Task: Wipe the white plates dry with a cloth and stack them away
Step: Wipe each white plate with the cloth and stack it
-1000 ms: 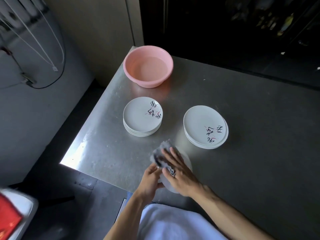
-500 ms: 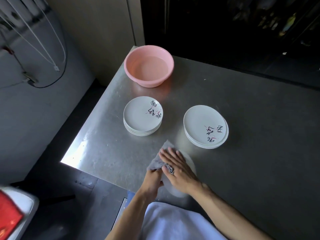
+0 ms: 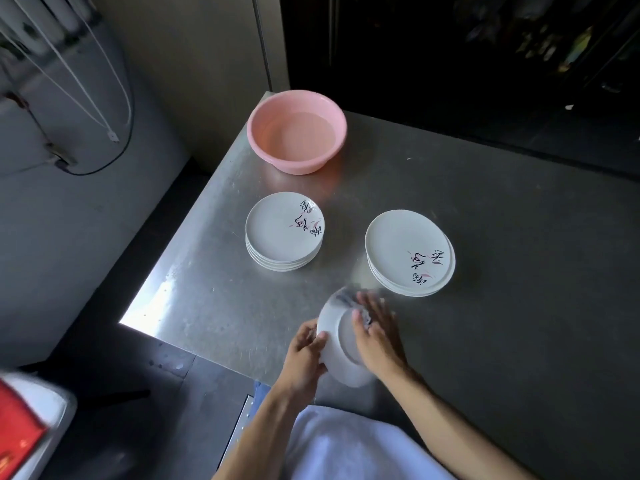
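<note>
At the near edge of the steel table point(image 3: 502, 306), we find one plate point(image 3: 337, 362) lifted clear and tipped up, its foot ring and underside turned toward us. The left hand point(image 3: 304, 351) grips the plate's left rim. We take this as a brace, so the plate does not swing while it is rubbed. The right hand point(image 3: 377, 337) lies flat on the underside, fingers fairly straight, pressing the cloth point(image 3: 346, 301) against the upper rim. The cloth is blurred, so we cannot tell how it is folded. Holding the plate on edge, we judge, lets both faces be reached without setting a wet side down.

Beyond it stand two piles of like plates, well apart: the left stack point(image 3: 285, 230) squared up, the right stack point(image 3: 408, 251) slightly offset. Which pile is the dried one we cannot say. A pink basin point(image 3: 297, 131) sits farther back, near the corner.

The plates look glazed — smooth, shallow and round, white with dark brush marks and pink strokes near one rim. The cloth is grey, thin and limp. The table is dull, scuffed metal with glare at its left corner; the basin looks plastic, deep, with a rolled lip.
</note>
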`<state>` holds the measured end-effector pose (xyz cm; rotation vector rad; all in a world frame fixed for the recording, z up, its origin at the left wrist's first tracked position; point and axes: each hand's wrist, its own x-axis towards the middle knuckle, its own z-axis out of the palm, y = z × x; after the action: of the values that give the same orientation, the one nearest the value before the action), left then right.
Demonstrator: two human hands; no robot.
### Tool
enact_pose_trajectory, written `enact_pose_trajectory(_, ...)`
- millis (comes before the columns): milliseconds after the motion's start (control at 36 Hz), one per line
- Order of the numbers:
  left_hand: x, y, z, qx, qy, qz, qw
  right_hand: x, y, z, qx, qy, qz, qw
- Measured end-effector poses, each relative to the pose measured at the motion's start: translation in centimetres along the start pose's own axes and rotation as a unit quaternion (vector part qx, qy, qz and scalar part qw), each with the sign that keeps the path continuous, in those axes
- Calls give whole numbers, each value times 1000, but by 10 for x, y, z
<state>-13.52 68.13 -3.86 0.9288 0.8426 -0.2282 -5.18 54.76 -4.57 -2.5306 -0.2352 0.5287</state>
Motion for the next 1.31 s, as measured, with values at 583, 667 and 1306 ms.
enact_pose_trajectory(583, 6, 18, -11, -91, 77, 13, 993, -36, 20, 8, -57, -69, -136, 987)
enact_pose_trajectory(667, 9, 18, -5, -68, 94, 12, 993, -53, 14, 10, -118, -34, -228, 966)
enact_pose_trajectory(1306, -1, 4, -12, -18, 88, -9, 996, -10, -1, -27, 391, 58, 189, 899)
